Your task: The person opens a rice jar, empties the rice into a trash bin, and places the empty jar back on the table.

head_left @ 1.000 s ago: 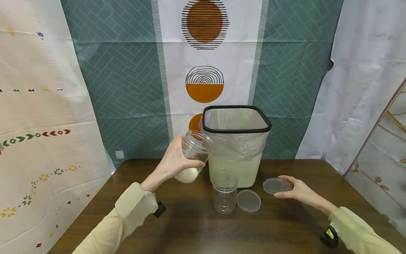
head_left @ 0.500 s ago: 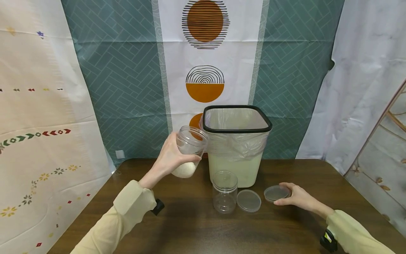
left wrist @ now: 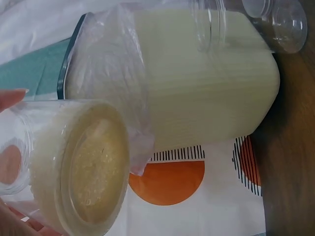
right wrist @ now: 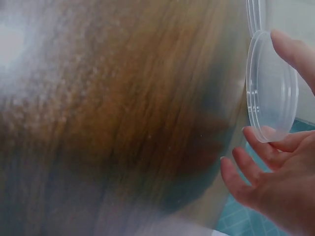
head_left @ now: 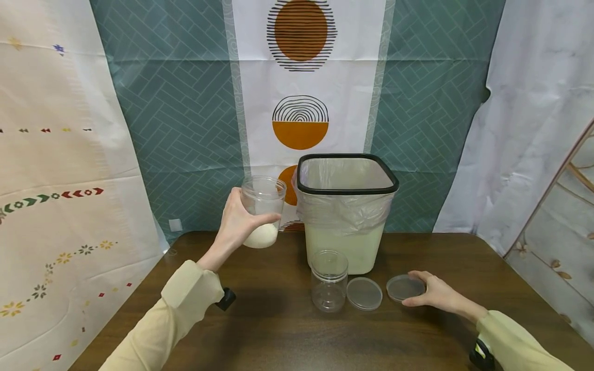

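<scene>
My left hand (head_left: 238, 219) grips a clear plastic jar (head_left: 265, 203), lidless and nearly upright, above the table left of the bin. White, grainy-looking stuff (head_left: 261, 236) fills its bottom; the left wrist view shows the jar's base (left wrist: 96, 169) from below. At the right, my right hand (head_left: 438, 294) has thumb and fingers at opposite edges of a clear round lid (head_left: 402, 288), low at the tabletop. The right wrist view shows the lid (right wrist: 270, 88) between thumb and fingertips. A second lid (head_left: 364, 293) lies beside a second clear jar (head_left: 328, 296), which stands upright.
A pale bin (head_left: 343, 245) with a black rim and a clear plastic liner (head_left: 348, 216) stands at the back middle of the dark wooden table (head_left: 297, 340). Patterned cloths (head_left: 176, 103) hang behind the table and along both sides.
My left hand has drawn the jar left, away from the bin, and turned it more upright. My right hand has come down and slightly nearer with the lid.
</scene>
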`<act>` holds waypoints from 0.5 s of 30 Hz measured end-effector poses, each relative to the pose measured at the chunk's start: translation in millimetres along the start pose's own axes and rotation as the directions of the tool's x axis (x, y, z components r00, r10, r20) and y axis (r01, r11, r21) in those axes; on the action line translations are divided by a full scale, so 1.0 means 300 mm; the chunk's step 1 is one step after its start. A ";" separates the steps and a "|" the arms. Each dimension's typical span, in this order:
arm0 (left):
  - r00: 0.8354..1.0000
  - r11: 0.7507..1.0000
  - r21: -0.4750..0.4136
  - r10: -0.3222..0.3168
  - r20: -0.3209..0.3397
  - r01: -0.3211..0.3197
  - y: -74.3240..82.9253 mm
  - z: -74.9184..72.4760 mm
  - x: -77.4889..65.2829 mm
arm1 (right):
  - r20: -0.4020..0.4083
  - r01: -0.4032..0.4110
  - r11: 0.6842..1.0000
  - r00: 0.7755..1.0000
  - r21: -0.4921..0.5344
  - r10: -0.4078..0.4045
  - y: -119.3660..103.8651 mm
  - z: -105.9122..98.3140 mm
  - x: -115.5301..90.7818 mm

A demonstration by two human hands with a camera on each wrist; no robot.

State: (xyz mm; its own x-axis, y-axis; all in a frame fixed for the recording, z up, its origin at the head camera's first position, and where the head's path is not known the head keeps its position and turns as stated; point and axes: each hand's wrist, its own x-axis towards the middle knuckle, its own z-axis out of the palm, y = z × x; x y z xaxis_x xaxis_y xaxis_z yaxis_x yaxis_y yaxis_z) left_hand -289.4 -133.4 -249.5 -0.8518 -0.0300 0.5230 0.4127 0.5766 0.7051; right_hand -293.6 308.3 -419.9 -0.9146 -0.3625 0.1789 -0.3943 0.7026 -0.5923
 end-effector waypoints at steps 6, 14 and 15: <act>0.999 1.000 -0.024 -0.003 -0.035 0.002 -0.009 -0.007 0.000 | 0.004 0.027 0.996 1.000 -0.086 -0.027 0.002 0.006 0.002; 0.999 1.000 -0.026 -0.004 -0.036 0.003 -0.016 -0.010 -0.001 | -0.029 0.013 0.984 0.999 -0.176 -0.019 0.011 0.019 0.000; 0.999 1.000 -0.027 -0.006 -0.036 0.005 -0.017 -0.011 -0.002 | -0.030 0.018 0.983 0.999 -0.182 -0.024 0.011 0.020 0.000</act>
State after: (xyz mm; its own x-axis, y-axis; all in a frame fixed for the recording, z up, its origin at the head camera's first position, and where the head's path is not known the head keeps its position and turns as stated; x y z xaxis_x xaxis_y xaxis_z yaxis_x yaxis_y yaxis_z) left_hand -290.0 -139.0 -251.8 -0.8420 -0.0629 0.5358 0.4168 0.5546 0.7202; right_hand -294.2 307.0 -426.4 -0.9073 -0.3603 0.2166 -0.4202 0.7956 -0.4364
